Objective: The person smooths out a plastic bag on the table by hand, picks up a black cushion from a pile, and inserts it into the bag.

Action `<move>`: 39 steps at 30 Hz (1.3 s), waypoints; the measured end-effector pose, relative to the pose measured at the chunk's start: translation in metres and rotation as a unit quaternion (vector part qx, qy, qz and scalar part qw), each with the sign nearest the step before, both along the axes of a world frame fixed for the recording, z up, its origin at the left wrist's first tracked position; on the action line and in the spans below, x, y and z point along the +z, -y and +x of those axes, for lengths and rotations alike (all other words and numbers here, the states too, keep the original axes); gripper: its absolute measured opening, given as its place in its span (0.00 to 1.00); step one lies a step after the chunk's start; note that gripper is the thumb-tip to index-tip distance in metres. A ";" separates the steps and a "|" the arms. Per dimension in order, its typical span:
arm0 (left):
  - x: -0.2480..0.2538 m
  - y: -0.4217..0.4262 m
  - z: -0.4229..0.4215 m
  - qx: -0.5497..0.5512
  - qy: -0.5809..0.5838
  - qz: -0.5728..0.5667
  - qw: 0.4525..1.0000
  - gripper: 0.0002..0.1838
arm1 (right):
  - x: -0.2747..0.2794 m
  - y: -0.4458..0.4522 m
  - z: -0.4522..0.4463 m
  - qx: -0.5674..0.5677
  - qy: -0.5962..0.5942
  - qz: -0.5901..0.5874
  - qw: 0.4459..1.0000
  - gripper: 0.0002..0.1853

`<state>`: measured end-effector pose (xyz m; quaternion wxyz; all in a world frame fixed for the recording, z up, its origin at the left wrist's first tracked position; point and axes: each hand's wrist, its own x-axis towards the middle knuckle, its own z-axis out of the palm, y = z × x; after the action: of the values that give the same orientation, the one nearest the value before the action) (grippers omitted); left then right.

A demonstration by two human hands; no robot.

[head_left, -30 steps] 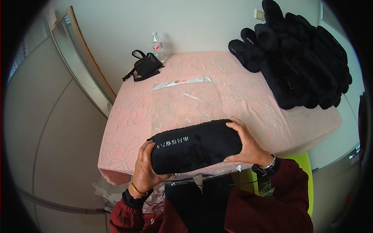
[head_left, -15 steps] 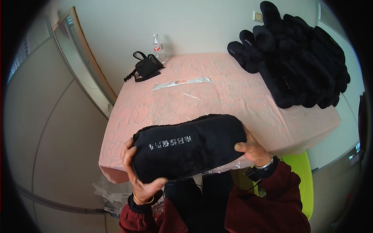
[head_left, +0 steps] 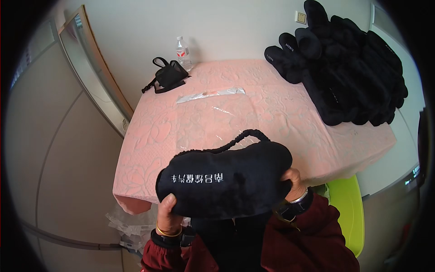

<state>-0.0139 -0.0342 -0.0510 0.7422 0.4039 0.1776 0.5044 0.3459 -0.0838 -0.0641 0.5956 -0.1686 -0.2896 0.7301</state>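
A black plush car neck pillow [head_left: 226,181] with white lettering on its face is held up over the table's near edge. At its lower left end my left hand [head_left: 168,215] grips it, thumb on the front and the other fingers hidden behind. My right hand [head_left: 294,183] is closed on the opposite end, partly covered by the pillow. A gathered black elastic strap [head_left: 249,133] arches above the top edge. Under and beyond the pillow lies a clear plastic bag [head_left: 210,120] with a white strip [head_left: 211,94] at its far end.
A pink patterned cloth [head_left: 149,122] covers the table. Many similar black pillows [head_left: 358,72] are heaped at the back right. A black strapped pouch [head_left: 170,76] and a water bottle [head_left: 183,53] stand at the back left. Below are a lime-green tub [head_left: 348,217] and crumpled plastic [head_left: 129,226].
The pillow has been levelled from its tilt and lowered slightly. Its strap now rises in a loop above the top edge. Both hands have shifted their grip at the ends.
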 end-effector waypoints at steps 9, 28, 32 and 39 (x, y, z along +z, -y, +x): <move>-0.006 0.002 0.011 0.093 -0.035 0.004 0.995 0.25 | 0.021 0.002 -0.015 -0.058 0.052 0.022 0.997 0.35; -0.027 0.000 0.010 0.126 -0.084 0.114 0.982 0.23 | 0.027 0.007 -0.035 -0.111 0.087 0.218 0.966 0.42; -0.026 0.002 0.007 0.020 0.052 0.028 0.998 0.28 | 0.043 0.004 -0.012 -0.164 0.144 0.255 0.942 0.38; -0.025 -0.009 -0.037 -0.039 -0.065 0.065 0.995 0.44 | 0.064 0.006 0.023 -0.125 0.344 0.270 0.890 0.38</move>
<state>-0.0505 -0.0257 -0.0762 0.7203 0.4897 0.1763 0.4586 0.3687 -0.0900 -0.0002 0.5677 -0.2768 -0.6389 0.4392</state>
